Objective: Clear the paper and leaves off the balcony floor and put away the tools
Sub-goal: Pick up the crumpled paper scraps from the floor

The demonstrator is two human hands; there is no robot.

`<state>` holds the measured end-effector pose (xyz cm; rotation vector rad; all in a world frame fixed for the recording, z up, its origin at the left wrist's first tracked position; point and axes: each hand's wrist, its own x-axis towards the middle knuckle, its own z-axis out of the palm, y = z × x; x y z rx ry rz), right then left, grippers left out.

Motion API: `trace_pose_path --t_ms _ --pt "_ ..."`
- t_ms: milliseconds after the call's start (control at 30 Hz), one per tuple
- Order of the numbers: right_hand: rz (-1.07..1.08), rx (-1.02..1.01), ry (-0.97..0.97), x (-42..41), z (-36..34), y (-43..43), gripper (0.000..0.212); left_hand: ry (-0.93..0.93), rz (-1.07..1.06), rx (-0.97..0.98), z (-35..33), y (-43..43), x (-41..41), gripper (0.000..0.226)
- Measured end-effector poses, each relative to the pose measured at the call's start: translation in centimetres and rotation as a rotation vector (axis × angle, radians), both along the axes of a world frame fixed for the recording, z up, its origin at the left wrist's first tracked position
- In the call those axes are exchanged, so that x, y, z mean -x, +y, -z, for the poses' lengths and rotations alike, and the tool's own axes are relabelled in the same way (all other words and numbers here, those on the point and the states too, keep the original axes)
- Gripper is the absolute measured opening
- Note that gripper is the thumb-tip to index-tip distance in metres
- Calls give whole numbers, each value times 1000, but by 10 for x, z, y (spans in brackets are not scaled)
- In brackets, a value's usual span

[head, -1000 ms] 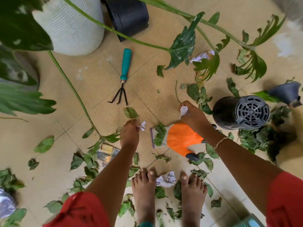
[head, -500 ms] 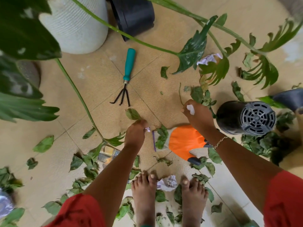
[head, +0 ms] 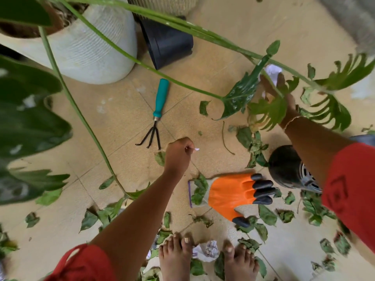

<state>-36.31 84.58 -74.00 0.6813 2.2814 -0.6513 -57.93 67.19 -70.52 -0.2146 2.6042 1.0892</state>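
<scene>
we find no legible text, label, brand or number in the head view. a dark printed mark on the right red sleeve (head: 341,197) is too blurred to read.

Both arms reach down: left hand (head: 178,153) pinches a paper scrap (head: 196,149), outstretched right hand (head: 271,88) grips crumpled paper (head: 272,71).

Large sandy-beige square floor tiles (head: 233,31) with thin grout lines lie in soft, even daylight. At the upper left stands a round white ribbed planter (head: 87,51). Long green stems (head: 81,116) arch out from it, bearing broad split leaves (head: 26,118). Just right of the planter is a black plastic pot (head: 168,45), with a tan woven basket (head: 162,5) behind it. Far to the planter's right, a rough grey surface (head: 349,15) edges the tiles.
</scene>
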Motion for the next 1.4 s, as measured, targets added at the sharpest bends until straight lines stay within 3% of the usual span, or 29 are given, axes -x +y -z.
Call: trace_pose_path --t_ms 67,133,400,500,633,700,833,900,967,1000,1067,1133,1167,1267,1333,1400 --pt "26 -101 33 -50 9 -11 76 -3 -30 -28 3 -1 4 9" --pt "62 -100 62 -47 27 -5 79 -15 -53 -58 8 -2 6 9" --pt "33 -223 277 -52 65 -10 56 -94 -203 -230 10 0 23 15" --pt "-8 -122 201 -39 40 -18 67 -167 -260 -321 6 0 25 27" --pt "-169 -225 -3 -61 15 -8 25 -253 -308 -463 -10 -1 9 20" --pt "-248 -331 21 -70 11 -14 26 -318 -361 -539 -16 -4 -6 15" --pt "-175 -149 -143 -68 -16 -25 24 -490 -413 -652 -26 -13 -43 23" --pt "-204 -157 -141 -22 -34 -21 23 -531 -395 -663 -28 -19 -65 25" --pt "-514 2 -52 61 -61 -23 17 -544 -359 -616 -29 -26 -85 28" --pt "-594 133 27 97 -66 -19 12 -537 -335 -556 -29 -28 -96 30" --pt "-703 349 8 134 -84 -14 15 -513 -232 -385 -31 -27 -118 29" --pt "-675 382 2 121 -85 -12 21 -493 -22 -205 -32 -21 -144 17" --pt "-622 416 25 108 -84 -11 24 -496 126 -120 -32 -18 -160 22" --pt "-575 420 74 101 -79 -9 22 -515 626 119 -26 -1 -199 83" --pt "-561 406 118 115 -77 -10 19 -486 768 256 -23 15 -212 96" --pt "-631 392 142 120 -77 -14 17 -465 766 314 -20 24 -212 82"
